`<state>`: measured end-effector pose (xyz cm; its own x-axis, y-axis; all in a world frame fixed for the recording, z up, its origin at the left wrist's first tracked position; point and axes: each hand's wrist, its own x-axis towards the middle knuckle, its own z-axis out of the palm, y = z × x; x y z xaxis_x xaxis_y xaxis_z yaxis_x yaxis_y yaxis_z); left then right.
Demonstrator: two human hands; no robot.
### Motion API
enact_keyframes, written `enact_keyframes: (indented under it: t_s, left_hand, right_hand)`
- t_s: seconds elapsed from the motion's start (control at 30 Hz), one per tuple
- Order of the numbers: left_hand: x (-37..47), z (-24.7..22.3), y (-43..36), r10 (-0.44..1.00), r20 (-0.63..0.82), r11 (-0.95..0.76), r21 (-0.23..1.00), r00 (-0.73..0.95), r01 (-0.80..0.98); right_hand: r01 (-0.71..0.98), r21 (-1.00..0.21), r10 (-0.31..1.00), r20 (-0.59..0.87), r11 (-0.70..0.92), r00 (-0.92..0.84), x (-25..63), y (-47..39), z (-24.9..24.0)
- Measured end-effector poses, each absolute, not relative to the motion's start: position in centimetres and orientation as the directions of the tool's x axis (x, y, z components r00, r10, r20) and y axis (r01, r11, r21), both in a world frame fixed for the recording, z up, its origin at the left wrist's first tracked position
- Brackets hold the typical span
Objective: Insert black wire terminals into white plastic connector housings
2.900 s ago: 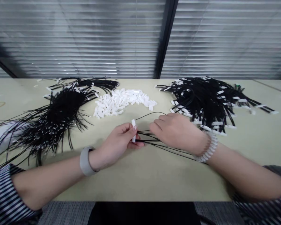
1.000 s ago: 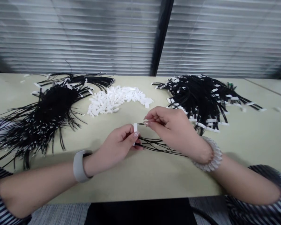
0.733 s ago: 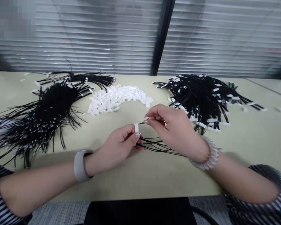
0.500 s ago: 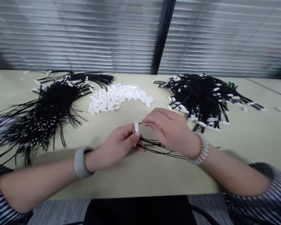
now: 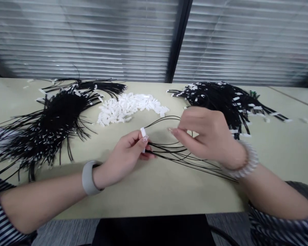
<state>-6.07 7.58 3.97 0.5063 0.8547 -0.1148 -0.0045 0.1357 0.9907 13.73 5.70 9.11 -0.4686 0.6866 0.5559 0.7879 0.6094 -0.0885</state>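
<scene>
My left hand (image 5: pixel 130 147) is closed around a small white plastic connector housing (image 5: pixel 143 132), pinching it between thumb and fingers. Several thin black wires (image 5: pixel 166 147) run out of the housing to the right, and one arcs up from its upper end. Slightly blurred, my right hand (image 5: pixel 204 136) hovers over these wires, apart from the housing. Its thumb points left, away from the curled fingers, and nothing shows between them. The wire loop passes behind that hand.
A heap of loose white housings (image 5: pixel 128 107) lies beyond my hands. Left of it is a big pile of black wires (image 5: pixel 61 112); on the right lies a pile of wires with white housings attached (image 5: pixel 220 94). Window blinds (image 5: pixel 92 41) stand behind the table (image 5: pixel 149 201).
My right hand has drawn back to the right from the housing's upper end, leaving a wire arcing from it. The left hand has shifted slightly left with the housing.
</scene>
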Motion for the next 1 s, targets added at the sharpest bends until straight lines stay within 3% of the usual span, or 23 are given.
enact_keyframes:
  t_s: [0.1, 0.17, 0.33, 0.53, 0.77, 0.83, 0.87, 1.0]
  left_hand:
    - [-6.1, 4.1, 7.4, 0.894, -0.094, 0.075, 0.995, 0.438, 0.061]
    - [-6.0, 4.1, 7.4, 0.906, -0.067, 0.033, 0.995, 0.417, 0.089]
    - [-6.0, 3.9, 7.6, 0.915, -0.053, 0.034, 0.998, 0.4, 0.055]
    - [-6.2, 3.9, 7.4, 0.895, 0.01, -0.048, 0.996, 0.447, 0.075]
    - [-6.3, 4.0, 7.3, 0.867, 0.02, -0.028, 1.0, 0.498, 0.007]
    - [-6.3, 4.0, 7.4, 0.859, 0.001, 0.01, 1.0, 0.511, -0.017]
    - [-6.3, 3.9, 7.4, 0.855, -0.013, 0.032, 0.999, 0.519, -0.028]
    - [-6.3, 3.5, 7.7, 0.848, -0.057, 0.11, 0.991, 0.526, -0.069]
  right_hand:
    - [0.799, -0.15, 0.809, 0.195, 0.583, -0.554, 14.7, 5.4, 9.5]
    - [0.81, -0.173, 0.828, 0.095, 0.561, -0.553, 14.9, 5.4, 9.3]
    - [0.816, -0.248, 0.851, 0.085, 0.522, -0.518, 14.2, 5.6, 8.8]
    - [0.733, -0.552, 0.86, -0.057, 0.396, -0.508, 12.9, 5.2, 8.6]
    - [0.714, -0.646, 0.892, -0.113, 0.269, -0.438, 12.5, 5.3, 7.9]
    - [0.774, -0.534, 0.906, -0.037, 0.34, -0.423, 12.5, 5.2, 8.0]
    - [0.819, -0.42, 0.908, 0.03, 0.391, -0.418, 12.4, 5.1, 8.0]
    - [0.864, 0.174, 0.834, 0.229, 0.473, -0.503, 12.7, 4.8, 8.1]
